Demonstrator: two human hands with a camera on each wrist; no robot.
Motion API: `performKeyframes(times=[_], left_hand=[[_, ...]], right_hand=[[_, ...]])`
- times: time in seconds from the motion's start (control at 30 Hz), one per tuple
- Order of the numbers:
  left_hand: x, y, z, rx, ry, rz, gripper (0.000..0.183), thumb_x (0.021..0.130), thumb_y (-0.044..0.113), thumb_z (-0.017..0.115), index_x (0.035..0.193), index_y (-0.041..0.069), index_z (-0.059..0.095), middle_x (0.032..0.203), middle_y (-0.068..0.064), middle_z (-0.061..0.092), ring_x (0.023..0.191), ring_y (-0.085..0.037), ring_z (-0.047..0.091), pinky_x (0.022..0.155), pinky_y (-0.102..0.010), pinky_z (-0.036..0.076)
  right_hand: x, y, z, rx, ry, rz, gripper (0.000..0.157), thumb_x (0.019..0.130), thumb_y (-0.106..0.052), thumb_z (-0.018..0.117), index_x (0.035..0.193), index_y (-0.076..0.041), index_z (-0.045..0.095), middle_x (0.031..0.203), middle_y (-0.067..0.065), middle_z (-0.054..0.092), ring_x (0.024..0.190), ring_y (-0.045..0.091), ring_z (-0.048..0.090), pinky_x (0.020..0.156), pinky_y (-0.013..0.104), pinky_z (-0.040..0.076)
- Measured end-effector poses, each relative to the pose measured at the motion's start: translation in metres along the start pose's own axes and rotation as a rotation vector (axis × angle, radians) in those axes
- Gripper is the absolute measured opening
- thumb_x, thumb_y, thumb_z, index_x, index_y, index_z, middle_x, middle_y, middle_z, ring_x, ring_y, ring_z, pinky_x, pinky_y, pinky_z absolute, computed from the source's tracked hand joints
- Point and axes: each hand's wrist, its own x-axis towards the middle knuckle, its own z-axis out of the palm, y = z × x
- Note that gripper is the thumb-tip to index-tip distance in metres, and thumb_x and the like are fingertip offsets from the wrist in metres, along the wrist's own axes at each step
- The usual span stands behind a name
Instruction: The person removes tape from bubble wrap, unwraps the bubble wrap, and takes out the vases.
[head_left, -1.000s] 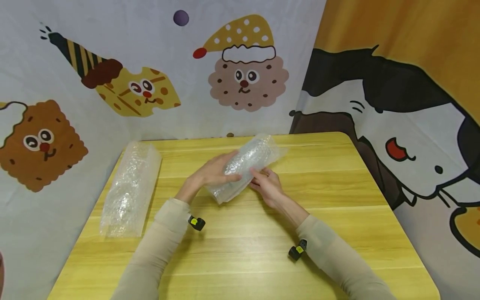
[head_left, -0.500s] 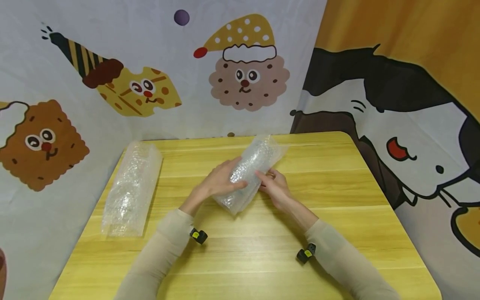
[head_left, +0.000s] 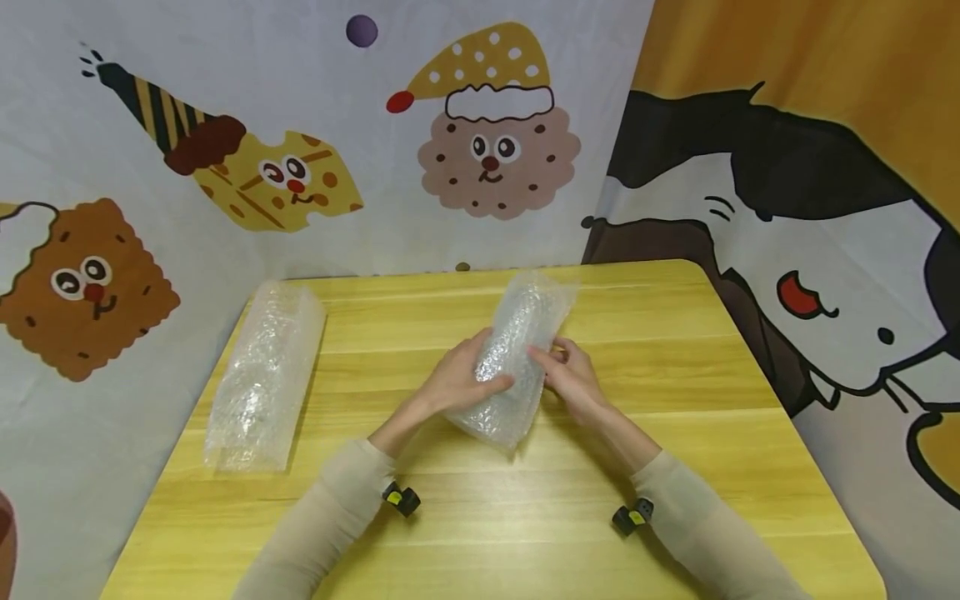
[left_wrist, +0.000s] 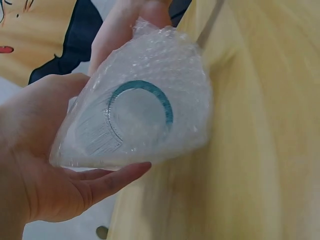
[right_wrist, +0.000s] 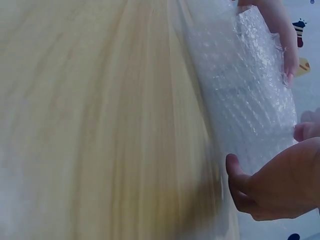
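A long bundle of clear bubble wrap (head_left: 517,333) is held up over the middle of the table. Through its near end, the left wrist view shows a round transparent thing with a teal ring (left_wrist: 167,112); its exact kind is obscured by the wrap. My left hand (head_left: 461,379) grips the bundle from the left, thumb across its upper face and fingers on the far side. On the right, my right hand (head_left: 573,379) pinches the bundle's edge between thumb and fingers. The right wrist view shows the bubbled surface (right_wrist: 245,95) running up from that hand.
A second flat, long piece of bubble wrap (head_left: 262,379) lies on the left of the wooden table (head_left: 675,350). Behind the table hangs a cloth (head_left: 315,67) printed with cartoon biscuits, and another cartoon figure is on the right.
Both hands have moved right and slightly nearer with the bubble-wrap bundle. It has turned more upright in the head view, its near end swinging right. The other piece has stayed put.
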Motion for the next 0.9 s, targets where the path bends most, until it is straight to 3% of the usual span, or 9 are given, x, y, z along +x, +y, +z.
performKeyframes(times=[0.2,0.4,0.57,0.77,0.9], left_hand=[[-0.004,0.006,0.018,-0.094,0.008,-0.046,0.104,0.088,0.061,0.072,0.167,0.018,0.019,0.169,-0.013,0.035,0.150,-0.037,0.044,0.117,-0.062,0.044],[-0.008,0.013,0.034,-0.221,0.023,-0.064,0.099,0.088,0.055,0.075,0.165,0.025,0.022,0.158,-0.011,0.049,0.131,-0.032,0.061,0.096,-0.049,0.062],[-0.013,0.021,0.044,-0.365,0.006,-0.117,0.098,0.086,0.053,0.079,0.163,0.031,0.023,0.149,-0.012,0.053,0.122,-0.033,0.064,0.085,-0.044,0.066],[-0.020,0.026,0.051,-0.400,-0.022,-0.181,0.103,0.083,0.059,0.079,0.162,0.027,0.020,0.155,-0.016,0.047,0.131,-0.038,0.057,0.098,-0.056,0.060],[-0.023,0.027,0.055,-0.394,-0.022,-0.203,0.104,0.081,0.062,0.080,0.159,0.026,0.022,0.154,-0.017,0.048,0.131,-0.039,0.057,0.101,-0.057,0.058]], right_hand=[[-0.007,-0.001,-0.017,-0.185,0.027,-0.036,0.088,0.090,-0.061,0.072,0.157,-0.013,0.039,0.128,0.015,0.056,0.106,0.023,0.064,0.085,0.028,0.063],[-0.013,-0.003,-0.034,-0.351,0.021,-0.038,0.100,0.087,-0.072,0.067,0.160,-0.014,0.034,0.135,0.016,0.054,0.114,0.029,0.061,0.093,0.038,0.062],[-0.019,-0.011,-0.042,-0.451,-0.001,-0.065,0.100,0.088,-0.073,0.066,0.160,-0.012,0.033,0.133,0.016,0.056,0.117,0.032,0.061,0.090,0.038,0.062],[-0.022,-0.019,-0.047,-0.559,-0.027,-0.110,0.094,0.090,-0.068,0.067,0.158,-0.011,0.036,0.126,0.015,0.058,0.117,0.032,0.060,0.090,0.037,0.060],[-0.024,-0.023,-0.047,-0.615,-0.035,-0.150,0.090,0.090,-0.065,0.069,0.156,-0.010,0.041,0.118,0.015,0.061,0.109,0.031,0.062,0.083,0.034,0.061]])
